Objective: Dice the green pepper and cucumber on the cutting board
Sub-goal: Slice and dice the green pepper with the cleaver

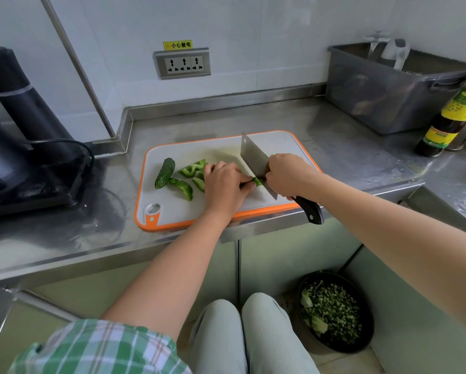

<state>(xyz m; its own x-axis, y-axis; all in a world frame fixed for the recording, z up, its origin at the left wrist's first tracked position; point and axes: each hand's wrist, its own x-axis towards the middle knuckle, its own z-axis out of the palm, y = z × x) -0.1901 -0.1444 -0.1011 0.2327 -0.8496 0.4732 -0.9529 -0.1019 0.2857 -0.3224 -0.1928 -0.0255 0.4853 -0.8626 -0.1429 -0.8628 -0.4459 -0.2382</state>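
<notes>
Cutting board [177, 209]: fingers [243, 186] curled on pepper [258, 181], cleaver [253, 157].

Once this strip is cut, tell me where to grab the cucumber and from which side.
Take the cucumber across its middle, probably from above and its left side with the left hand, which now holds a pepper strip. It lies flat and slanted near the left edge of the cutting board, bare board on that side, while pepper pieces crowd its right and lower end.
</notes>
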